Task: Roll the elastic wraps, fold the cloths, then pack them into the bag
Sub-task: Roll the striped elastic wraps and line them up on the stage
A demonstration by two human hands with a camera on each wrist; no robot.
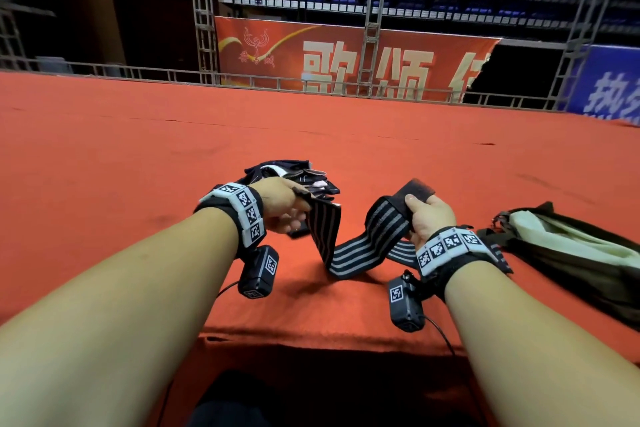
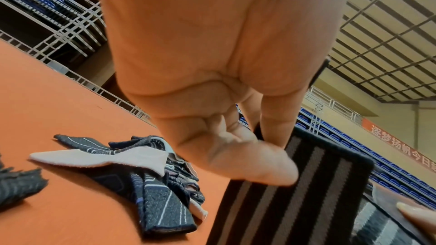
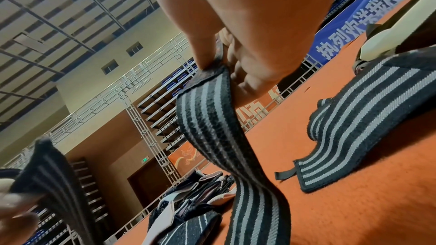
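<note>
A black elastic wrap with grey stripes [image 1: 360,246] sags between my two hands above the red-covered table [image 1: 138,156]. My left hand [image 1: 294,210] pinches one end of it [image 2: 313,170] between thumb and fingers. My right hand [image 1: 417,210] grips the other end, the dark hook patch [image 1: 414,192] sticking up past the thumb; the strap [image 3: 212,111] hangs down from there. A second striped wrap [image 3: 354,129] lies flat on the table beside the right hand. Dark cloths with white parts [image 1: 294,177] sit in a heap just behind the left hand [image 2: 146,167].
An open dark olive bag [image 1: 571,253] with pale lining lies at the right of the table. The table's near edge [image 1: 311,336] runs just under my wrists. Metal railings and banners stand beyond the far edge.
</note>
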